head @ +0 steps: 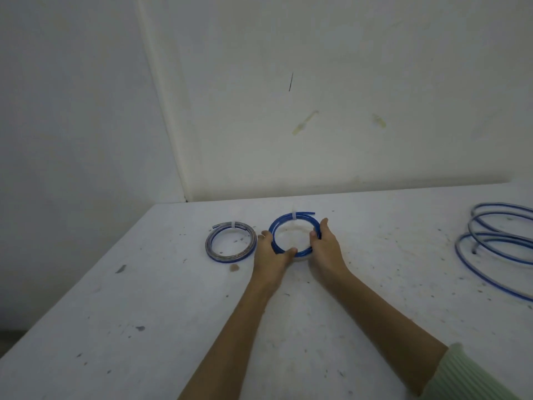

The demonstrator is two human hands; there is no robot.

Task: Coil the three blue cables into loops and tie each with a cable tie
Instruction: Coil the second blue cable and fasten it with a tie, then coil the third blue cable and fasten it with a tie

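I hold the second coil [294,235] between both hands on the worktop [144,313]: my left hand [271,255] grips its left and near arc with fingers outside and thumb laid across the near edge, and my right hand [326,246] curls round its right arc. The coil lies flat near the far edge, centre, bound at its far side by a pale cable tie [294,216]; one short cable end projects to the right just past the tie. I judge the cable light, springy and smooth-jacketed: it wants to open out, so the tie carries the load and a grip on opposite arcs is the safest hold. Gripping close to the tie would give the most control over the loose end. Just beside it, to the left and apart from it, lies the first coil [230,243], also tied at its far side with its own cable tie [233,224]. Well apart at the right edge lies the third cable [490,246], in loose, untied loops, partly out of view. Dark specks and stains mark the worktop surface; nothing stands between my hands and the third cable.
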